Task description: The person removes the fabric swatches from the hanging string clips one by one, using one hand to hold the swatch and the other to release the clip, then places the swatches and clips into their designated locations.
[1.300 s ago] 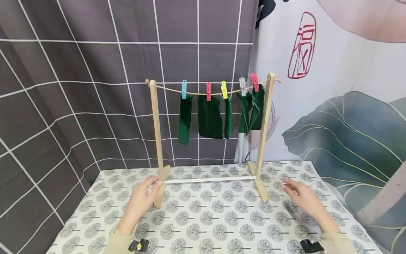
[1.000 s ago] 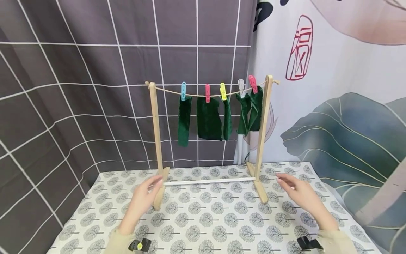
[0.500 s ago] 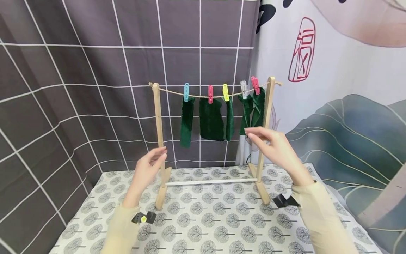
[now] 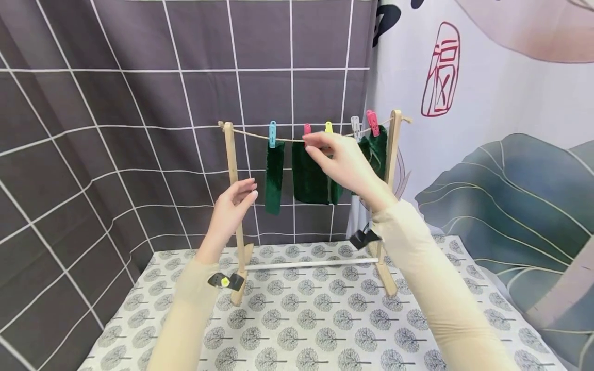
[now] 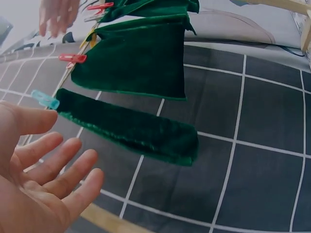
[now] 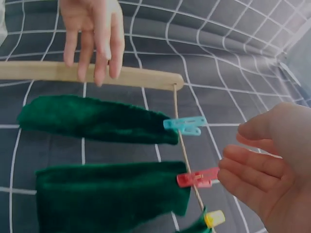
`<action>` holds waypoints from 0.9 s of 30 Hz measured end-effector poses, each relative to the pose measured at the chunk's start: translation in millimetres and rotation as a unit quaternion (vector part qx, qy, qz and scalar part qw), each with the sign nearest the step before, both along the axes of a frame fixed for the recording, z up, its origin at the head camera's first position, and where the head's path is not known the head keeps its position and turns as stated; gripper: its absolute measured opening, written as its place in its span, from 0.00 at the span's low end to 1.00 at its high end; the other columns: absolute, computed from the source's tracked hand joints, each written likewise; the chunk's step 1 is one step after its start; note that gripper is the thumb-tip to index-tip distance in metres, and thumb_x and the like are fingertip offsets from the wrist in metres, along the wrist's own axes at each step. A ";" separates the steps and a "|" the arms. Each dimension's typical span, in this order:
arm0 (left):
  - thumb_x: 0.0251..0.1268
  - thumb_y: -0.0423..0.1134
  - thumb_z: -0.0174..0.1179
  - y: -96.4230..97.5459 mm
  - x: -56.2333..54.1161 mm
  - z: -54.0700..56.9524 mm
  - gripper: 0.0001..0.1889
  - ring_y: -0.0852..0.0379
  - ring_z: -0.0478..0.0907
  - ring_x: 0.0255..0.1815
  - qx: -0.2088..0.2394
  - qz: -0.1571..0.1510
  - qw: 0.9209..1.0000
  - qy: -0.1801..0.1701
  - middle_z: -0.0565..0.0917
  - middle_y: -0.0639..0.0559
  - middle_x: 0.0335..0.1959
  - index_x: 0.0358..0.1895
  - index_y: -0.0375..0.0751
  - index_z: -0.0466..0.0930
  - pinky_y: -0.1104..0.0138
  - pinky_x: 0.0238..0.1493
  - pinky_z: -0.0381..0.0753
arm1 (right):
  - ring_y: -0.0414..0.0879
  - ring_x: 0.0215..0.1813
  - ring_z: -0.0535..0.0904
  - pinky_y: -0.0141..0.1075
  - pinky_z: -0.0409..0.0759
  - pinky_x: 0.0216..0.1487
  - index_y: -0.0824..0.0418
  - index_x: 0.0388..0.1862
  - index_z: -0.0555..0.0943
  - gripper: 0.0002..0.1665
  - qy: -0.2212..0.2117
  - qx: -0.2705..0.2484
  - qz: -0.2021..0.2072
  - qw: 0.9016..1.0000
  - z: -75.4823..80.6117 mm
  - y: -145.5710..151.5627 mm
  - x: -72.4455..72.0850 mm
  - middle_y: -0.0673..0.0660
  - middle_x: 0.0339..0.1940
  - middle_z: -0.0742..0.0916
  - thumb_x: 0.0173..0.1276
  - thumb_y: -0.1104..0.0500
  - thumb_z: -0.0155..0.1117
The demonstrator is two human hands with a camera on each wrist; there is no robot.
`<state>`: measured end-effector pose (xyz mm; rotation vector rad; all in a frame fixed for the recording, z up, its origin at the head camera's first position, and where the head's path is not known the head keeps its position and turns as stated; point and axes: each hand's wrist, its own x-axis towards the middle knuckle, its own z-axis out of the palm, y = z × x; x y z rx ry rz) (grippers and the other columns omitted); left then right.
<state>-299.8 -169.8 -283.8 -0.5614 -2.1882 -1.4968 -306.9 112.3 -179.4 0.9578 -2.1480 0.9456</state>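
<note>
Pieces of dark green velvety cloth hang from a rope, held by clothespins. My left hand (image 4: 232, 208), fingers loosely bent and holding nothing, is by the left post (image 4: 230, 149), beside the narrow green cloth (image 4: 275, 180). A light blue clothespin (image 6: 184, 124) fastens that cloth. My right hand (image 4: 341, 162) is raised in front of the line, near the middle red clothespin (image 6: 197, 177) on the wider green cloth (image 4: 308, 180). In the right wrist view its thumb and fingers are apart with nothing between them. In the head view it partly hides the yellow clothespin (image 4: 329, 127).
A white clothespin (image 4: 356, 126) and another red clothespin (image 4: 373, 122) hold cloth near the right post (image 4: 393, 149). A white bar (image 4: 311, 264) joins the wooden feet on the tree-patterned tablecloth (image 4: 287, 330). A dark grid curtain (image 4: 195, 93) hangs behind.
Both hands have risen from low beside the stand's feet. My right hand has moved up and left to the clothesline; my left has moved up and slightly right toward the narrow cloth.
</note>
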 end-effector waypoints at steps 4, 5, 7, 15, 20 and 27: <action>0.75 0.39 0.60 6.8 -13.0 9.8 0.22 0.43 0.77 0.61 0.013 -0.006 1.000 -0.011 0.80 0.39 0.63 0.67 0.36 0.74 0.51 0.64 0.74 | 0.48 0.55 0.84 0.38 0.80 0.59 0.64 0.60 0.82 0.18 -0.031 -0.010 -0.004 0.999 17.9 -18.7 -13.1 0.58 0.56 0.87 0.75 0.59 0.63; 0.74 0.39 0.60 8.1 -15.7 11.6 0.23 0.43 0.77 0.62 0.015 -0.007 1.000 -0.018 0.79 0.39 0.63 0.67 0.36 0.73 0.51 0.64 0.74 | 0.47 0.56 0.84 0.38 0.79 0.59 0.63 0.60 0.82 0.18 -0.044 -0.011 -0.008 0.999 21.5 -22.6 -16.1 0.58 0.57 0.87 0.75 0.58 0.63; 0.74 0.39 0.61 10.8 -20.4 14.3 0.24 0.43 0.77 0.63 0.019 -0.009 0.999 -0.030 0.79 0.40 0.63 0.68 0.36 0.73 0.50 0.64 0.73 | 0.46 0.57 0.84 0.37 0.79 0.60 0.61 0.62 0.81 0.19 -0.069 -0.011 -0.014 0.997 27.5 -29.9 -22.0 0.57 0.58 0.87 0.75 0.57 0.63; 0.74 0.37 0.60 19.9 -37.2 19.0 0.25 0.42 0.74 0.66 0.044 -0.021 0.997 -0.060 0.77 0.37 0.64 0.70 0.35 0.70 0.52 0.67 0.71 | 0.46 0.63 0.80 0.38 0.78 0.61 0.61 0.68 0.76 0.25 -0.143 -0.001 -0.026 0.989 35.7 -57.1 -42.1 0.57 0.64 0.83 0.76 0.56 0.61; 0.74 0.36 0.60 26.7 -45.5 19.3 0.25 0.43 0.74 0.66 0.069 -0.031 0.994 -0.084 0.76 0.36 0.64 0.69 0.33 0.70 0.52 0.67 0.72 | 0.46 0.66 0.77 0.37 0.76 0.63 0.60 0.72 0.73 0.28 -0.176 0.007 -0.034 0.984 35.5 -67.9 -50.6 0.56 0.66 0.81 0.76 0.54 0.62; 0.72 0.39 0.63 34.8 -54.4 20.6 0.25 0.42 0.76 0.63 0.054 -0.008 0.994 -0.092 0.79 0.35 0.60 0.67 0.32 0.73 0.52 0.66 0.71 | 0.45 0.67 0.77 0.37 0.77 0.62 0.58 0.73 0.72 0.31 -0.226 -0.029 -0.007 0.974 38.8 -70.9 -52.3 0.56 0.66 0.81 0.75 0.52 0.63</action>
